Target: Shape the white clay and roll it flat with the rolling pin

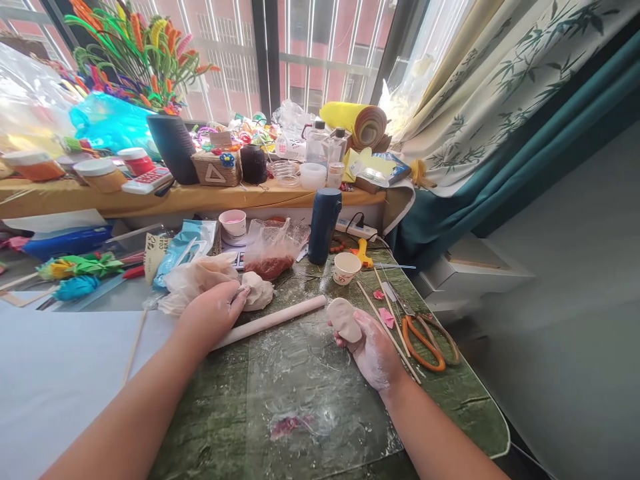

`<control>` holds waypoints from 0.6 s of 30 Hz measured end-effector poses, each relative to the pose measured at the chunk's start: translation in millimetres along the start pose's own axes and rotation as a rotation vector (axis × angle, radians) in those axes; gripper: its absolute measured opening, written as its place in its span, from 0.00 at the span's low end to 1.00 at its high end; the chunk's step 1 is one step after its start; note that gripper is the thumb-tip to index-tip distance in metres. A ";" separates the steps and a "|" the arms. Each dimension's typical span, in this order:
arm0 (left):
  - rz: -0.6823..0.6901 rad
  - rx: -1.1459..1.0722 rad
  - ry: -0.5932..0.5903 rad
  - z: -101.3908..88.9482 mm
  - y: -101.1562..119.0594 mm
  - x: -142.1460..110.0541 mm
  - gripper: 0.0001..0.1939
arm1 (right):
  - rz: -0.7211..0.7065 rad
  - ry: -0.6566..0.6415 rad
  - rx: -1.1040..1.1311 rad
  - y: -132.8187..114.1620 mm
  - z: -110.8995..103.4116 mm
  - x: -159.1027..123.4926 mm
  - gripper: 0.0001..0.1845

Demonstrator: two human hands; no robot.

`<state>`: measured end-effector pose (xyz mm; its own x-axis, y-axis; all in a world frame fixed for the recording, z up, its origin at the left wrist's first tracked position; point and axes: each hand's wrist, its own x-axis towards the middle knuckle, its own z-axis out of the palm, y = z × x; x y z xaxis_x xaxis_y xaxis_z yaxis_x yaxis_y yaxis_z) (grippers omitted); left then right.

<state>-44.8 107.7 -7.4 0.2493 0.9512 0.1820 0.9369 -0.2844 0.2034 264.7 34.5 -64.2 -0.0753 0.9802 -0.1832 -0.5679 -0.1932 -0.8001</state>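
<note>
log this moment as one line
left hand: touching dough-like lump | right hand: holding flattened dough-like piece | rolling pin: lying near left hand

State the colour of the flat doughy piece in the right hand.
The doughy piece is pale off-white, seen in the head view.

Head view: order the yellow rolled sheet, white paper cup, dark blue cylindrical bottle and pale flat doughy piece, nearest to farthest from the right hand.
1. Doughy piece: in the right hand.
2. Paper cup: on the table beyond it.
3. Blue bottle: behind the cup, leftward.
4. Rolled sheet: on the window ledge.
</note>
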 end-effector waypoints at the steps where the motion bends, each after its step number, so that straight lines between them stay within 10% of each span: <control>1: 0.006 -0.020 0.053 1.1 -1.3 -0.8 0.16 | 0.002 0.001 0.000 -0.5 0.4 0.0 0.19; 9: 0.021 -0.333 0.395 -6.5 -0.7 -11.1 0.14 | 0.008 0.006 0.023 0.4 -0.8 1.3 0.20; 18: -0.409 -1.458 -0.167 14.8 84.0 -33.4 0.25 | 0.003 -0.004 0.030 -3.8 8.1 -4.4 0.21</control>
<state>29.2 53.8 -10.6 0.1583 0.9654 -0.2073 -0.0804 0.2219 0.9718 260.6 31.3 -55.8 -0.0805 0.9798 -0.1833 -0.5920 -0.1949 -0.7820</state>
